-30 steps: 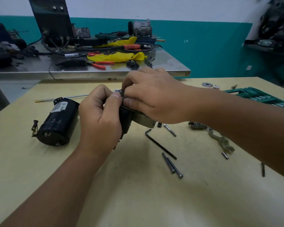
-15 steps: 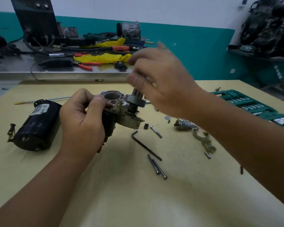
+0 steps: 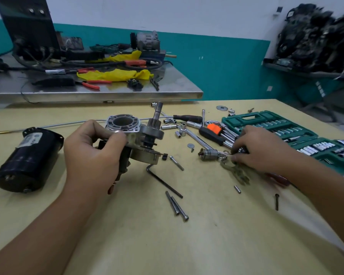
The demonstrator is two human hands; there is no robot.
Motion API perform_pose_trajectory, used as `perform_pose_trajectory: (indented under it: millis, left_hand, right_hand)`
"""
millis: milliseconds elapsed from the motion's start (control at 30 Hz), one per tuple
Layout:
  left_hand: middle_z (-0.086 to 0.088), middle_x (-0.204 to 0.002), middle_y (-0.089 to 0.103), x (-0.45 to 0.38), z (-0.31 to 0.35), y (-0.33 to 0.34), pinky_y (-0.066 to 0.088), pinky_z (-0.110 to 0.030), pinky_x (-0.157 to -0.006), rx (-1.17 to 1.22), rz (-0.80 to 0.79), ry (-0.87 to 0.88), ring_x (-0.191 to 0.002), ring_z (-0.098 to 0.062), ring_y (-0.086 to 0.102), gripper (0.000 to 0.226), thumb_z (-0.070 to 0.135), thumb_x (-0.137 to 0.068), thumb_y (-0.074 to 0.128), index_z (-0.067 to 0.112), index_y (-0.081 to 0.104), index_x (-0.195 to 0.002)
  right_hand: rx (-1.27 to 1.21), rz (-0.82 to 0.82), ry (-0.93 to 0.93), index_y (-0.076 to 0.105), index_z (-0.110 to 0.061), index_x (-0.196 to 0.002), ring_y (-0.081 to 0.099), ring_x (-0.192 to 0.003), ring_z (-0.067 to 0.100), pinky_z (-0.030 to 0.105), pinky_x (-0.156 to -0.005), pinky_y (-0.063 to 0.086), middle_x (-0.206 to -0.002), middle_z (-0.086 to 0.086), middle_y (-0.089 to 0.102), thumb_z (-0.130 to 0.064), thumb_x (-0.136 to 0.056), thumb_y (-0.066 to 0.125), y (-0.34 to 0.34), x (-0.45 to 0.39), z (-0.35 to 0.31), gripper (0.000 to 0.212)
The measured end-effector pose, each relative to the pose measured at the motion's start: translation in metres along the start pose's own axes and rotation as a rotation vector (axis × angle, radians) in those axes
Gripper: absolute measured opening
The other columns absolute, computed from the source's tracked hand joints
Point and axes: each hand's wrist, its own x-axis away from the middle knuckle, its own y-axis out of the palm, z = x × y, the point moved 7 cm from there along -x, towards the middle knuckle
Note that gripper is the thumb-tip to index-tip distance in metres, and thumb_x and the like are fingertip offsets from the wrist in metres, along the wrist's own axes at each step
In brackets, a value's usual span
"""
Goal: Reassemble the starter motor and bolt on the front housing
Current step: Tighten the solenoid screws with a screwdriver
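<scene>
Left hand (image 3: 91, 153) gripping half-hidden starter assembly (image 3: 139, 139), right hand (image 3: 260, 153) apparently pinching small, blurred ring (image 3: 222, 155).

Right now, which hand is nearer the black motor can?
Left. The left hand grips the housing assembly just beside the black motor can; the right hand is far across the table among the small parts.

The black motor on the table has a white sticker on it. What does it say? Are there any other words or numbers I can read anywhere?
White sticker on the black motor: has print, but too blurred to read.
Green socket case: no writing that can be made out; any size marks on the sockets are too small.
Housing assembly held in the left hand: no readable marks.
Nothing else in view carries legible text.
</scene>
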Motion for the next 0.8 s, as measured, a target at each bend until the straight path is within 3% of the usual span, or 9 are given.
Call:
perform_pose_trajectory:
  millis: [133,267,333,400,467,567,667,733,800]
  left_hand:
    - [-0.015,-0.064,0.061,-0.001,-0.003,0.002,0.046,-0.056,-0.031,0.024,-0.008,-0.021,-0.049,-0.050,0.061,0.029,0.015,-0.091,0.076,0.009,0.052,-0.075]
    - [-0.016,-0.058,0.060,0.001,-0.003,0.003,0.051,-0.045,-0.033,0.031,-0.021,-0.035,-0.045,-0.046,0.061,0.035,0.022,-0.091,0.081,0.009,0.051,-0.076]
    - [-0.014,-0.057,0.060,0.002,-0.003,0.004,0.051,-0.048,-0.034,0.037,-0.025,-0.037,-0.043,-0.042,0.060,0.035,0.021,-0.091,0.081,0.008,0.052,-0.076]
    - [-0.012,-0.058,0.062,0.003,-0.002,0.005,0.050,-0.050,-0.033,0.032,-0.024,-0.039,-0.046,-0.048,0.060,0.032,0.017,-0.092,0.080,0.009,0.053,-0.076]
    - [-0.008,-0.057,0.061,0.004,0.001,0.006,0.046,-0.055,-0.032,0.040,-0.024,-0.040,-0.052,-0.054,0.058,0.029,0.010,-0.092,0.077,0.008,0.053,-0.076]
    - [-0.012,-0.060,0.059,0.006,0.006,0.008,0.043,-0.059,-0.032,0.051,-0.031,-0.035,-0.053,-0.054,0.057,0.026,0.002,-0.092,0.071,0.007,0.052,-0.075]
    - [-0.024,-0.070,0.056,0.007,0.007,0.007,0.043,-0.058,-0.032,0.088,-0.037,-0.047,-0.045,-0.046,0.054,0.025,-0.001,-0.091,0.069,0.001,0.049,-0.076]
    - [-0.026,-0.073,0.060,0.008,0.010,0.005,0.045,-0.058,-0.034,0.110,-0.057,-0.041,-0.048,-0.039,0.056,0.024,0.007,-0.086,0.069,0.001,0.050,-0.074]
    - [-0.022,-0.074,0.066,0.007,0.012,0.003,0.048,-0.056,-0.035,0.132,-0.088,-0.041,-0.049,-0.043,0.060,0.018,0.014,-0.083,0.064,0.006,0.053,-0.071]
  right_hand:
    - [0.208,0.008,-0.013,0.070,-0.034,-0.112,0.046,-0.106,0.021,0.040,-0.084,0.047,-0.113,-0.003,0.048,-0.057,-0.097,0.057,0.009,-0.005,-0.005,0.030]
    - [0.218,0.072,-0.036,0.063,-0.027,-0.118,0.047,-0.108,0.021,0.040,-0.086,0.044,-0.120,-0.001,0.050,-0.048,-0.103,0.046,0.008,-0.010,0.003,0.030]
    - [0.055,0.118,-0.014,0.064,-0.026,-0.112,0.051,-0.108,0.022,0.041,-0.087,0.046,-0.117,-0.001,0.054,-0.041,-0.104,0.047,-0.004,-0.014,0.011,0.024]
    - [-0.219,0.163,0.044,0.059,-0.028,-0.102,0.055,-0.101,0.022,0.035,-0.075,0.044,-0.107,-0.003,0.059,-0.034,-0.106,0.049,-0.017,-0.019,0.018,0.013]
    - [-0.609,0.263,0.113,0.056,-0.028,-0.094,0.064,-0.090,0.018,0.027,-0.068,0.043,-0.096,-0.002,0.068,-0.026,-0.108,0.048,-0.036,-0.021,0.021,0.016]
    - [-1.137,0.356,0.093,0.057,-0.027,-0.085,0.070,-0.061,0.021,0.036,-0.065,0.055,-0.071,0.006,0.067,-0.022,-0.108,0.048,-0.072,-0.019,-0.001,0.025]
    - [-1.238,0.160,-0.108,0.060,-0.028,-0.081,0.049,-0.038,0.023,0.039,-0.047,0.052,-0.059,0.009,0.052,-0.032,-0.104,0.058,-0.105,-0.020,-0.054,0.024]
    - [-1.057,-0.011,-0.292,0.065,-0.029,-0.085,0.048,-0.039,0.020,0.035,-0.042,0.047,-0.060,0.004,0.056,-0.046,-0.091,0.069,-0.124,-0.020,-0.092,0.018]
    - [-0.910,-0.112,-0.456,0.072,-0.033,-0.094,0.055,-0.048,0.021,0.032,-0.047,0.050,-0.070,0.004,0.063,-0.053,-0.074,0.073,-0.144,-0.014,-0.122,0.028]
